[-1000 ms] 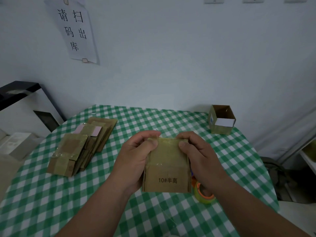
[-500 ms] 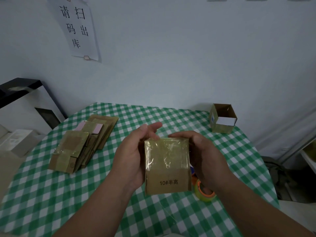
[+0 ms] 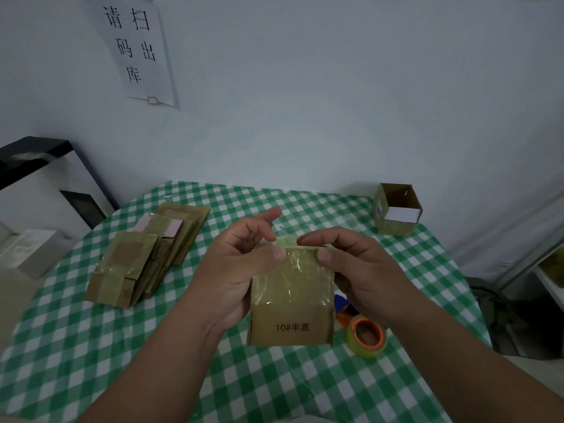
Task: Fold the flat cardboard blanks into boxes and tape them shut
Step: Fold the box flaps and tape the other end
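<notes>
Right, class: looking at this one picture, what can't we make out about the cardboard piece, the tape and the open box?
Head view only:
- Cardboard blank: far side hidden by its own face; side edges covered by left hand and right hand.
- Tape roll: partly behind the right wrist.
- Blue object: mostly hidden, unidentifiable.
- Open box: label too small.

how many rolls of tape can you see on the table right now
1: a clear tape roll with an orange core lies on the green checked tablecloth, just right of the brown cardboard box held in both hands. An orange and blue object behind it is partly hidden by the right hand.
</notes>
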